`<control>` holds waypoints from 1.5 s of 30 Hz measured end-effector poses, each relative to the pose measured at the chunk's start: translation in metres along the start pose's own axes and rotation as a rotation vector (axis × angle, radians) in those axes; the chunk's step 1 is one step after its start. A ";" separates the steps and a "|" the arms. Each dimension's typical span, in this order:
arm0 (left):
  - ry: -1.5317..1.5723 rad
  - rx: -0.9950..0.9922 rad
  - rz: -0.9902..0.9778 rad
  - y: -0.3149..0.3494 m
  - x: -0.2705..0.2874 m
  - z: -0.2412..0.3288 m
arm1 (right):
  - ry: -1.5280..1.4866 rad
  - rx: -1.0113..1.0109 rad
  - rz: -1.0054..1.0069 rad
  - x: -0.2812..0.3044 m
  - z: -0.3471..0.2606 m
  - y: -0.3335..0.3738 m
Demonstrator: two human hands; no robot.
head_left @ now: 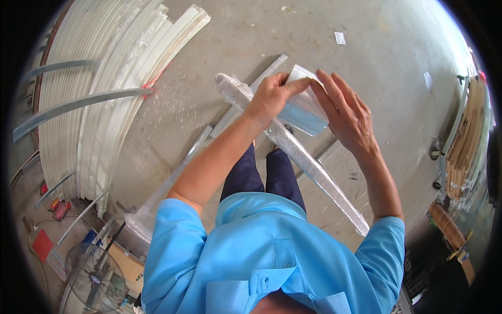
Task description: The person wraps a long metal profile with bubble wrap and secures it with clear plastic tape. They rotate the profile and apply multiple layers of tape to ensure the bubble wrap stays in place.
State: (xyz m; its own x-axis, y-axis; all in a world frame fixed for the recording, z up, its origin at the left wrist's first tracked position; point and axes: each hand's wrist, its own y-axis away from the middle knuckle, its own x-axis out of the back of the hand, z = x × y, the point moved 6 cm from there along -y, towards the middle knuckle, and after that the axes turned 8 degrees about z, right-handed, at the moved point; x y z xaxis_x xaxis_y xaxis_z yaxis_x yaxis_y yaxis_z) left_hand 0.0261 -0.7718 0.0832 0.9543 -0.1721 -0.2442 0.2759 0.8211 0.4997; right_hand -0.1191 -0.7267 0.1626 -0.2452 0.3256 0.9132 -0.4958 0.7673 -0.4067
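Note:
My left hand [272, 99] is closed, its thumb along the upper edge of a roll of clear plastic film [305, 116] that looks bluish lower down. Against the roll's right side, my right hand [349, 112] has its fingers stretched out and nearly flat, tips close to the left thumb. Whether a film edge lies between the fingertips is hidden. Below both hands, a long bar wrapped in clear plastic [314, 170] slants from upper left to lower right. My left wrist crosses over it.
Metal rails [272, 73] lie under the wrapped bar. Long white strips [112, 78] are stacked at the left behind curved metal arms [83, 107]. A standing fan [94, 277] is at the lower left. At the right are bundled brown lengths [465, 138]. A paper scrap [340, 38] lies on the floor.

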 end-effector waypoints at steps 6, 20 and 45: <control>-0.268 -0.443 0.355 0.037 0.073 -0.033 | -0.269 -0.199 -0.211 -0.142 0.047 0.063; -0.762 0.019 -0.132 0.131 0.144 -0.141 | -0.974 -0.284 -1.010 -0.240 -0.078 0.135; -0.710 -0.154 0.223 0.075 0.161 -0.173 | -0.528 -0.294 -0.693 -0.290 -0.039 0.123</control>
State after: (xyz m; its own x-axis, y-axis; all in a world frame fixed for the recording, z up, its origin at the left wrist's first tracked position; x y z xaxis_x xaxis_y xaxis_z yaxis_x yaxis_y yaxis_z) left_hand 0.1810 -0.6441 -0.0623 0.8445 -0.2597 0.4683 0.0988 0.9351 0.3404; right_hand -0.0759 -0.7054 -0.1511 -0.3567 -0.4984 0.7901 -0.4600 0.8299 0.3158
